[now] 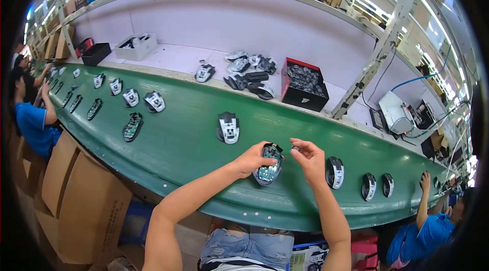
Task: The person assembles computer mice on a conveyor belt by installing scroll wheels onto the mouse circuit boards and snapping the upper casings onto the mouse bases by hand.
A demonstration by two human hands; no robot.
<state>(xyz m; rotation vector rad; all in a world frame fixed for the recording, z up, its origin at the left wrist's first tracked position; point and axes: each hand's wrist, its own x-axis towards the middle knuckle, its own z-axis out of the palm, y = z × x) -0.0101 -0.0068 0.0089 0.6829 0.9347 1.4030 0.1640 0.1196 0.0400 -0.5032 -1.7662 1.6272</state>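
Note:
My left hand [249, 162] is closed round an opened computer mouse [269, 173], its green circuit board facing up and my thumb lying across it. Just to its right, my right hand [311, 161] pinches a tiny part [295, 148] between thumb and fingertips; it is too small to name. A white and grey mouse shell [228, 129] lies on the belt beyond my left hand. Close to my right wrist rests another mouse shell [334, 173], with two similar ones farther right.
Both hands are over a green conveyor belt [188, 153] carrying several mouse parts on the left. On the shelf [168, 57] behind are loose shells [238, 64], a black and red box [305, 98] of small dark parts and a white bin [136, 52]. Co-workers [33, 118] sit at both ends.

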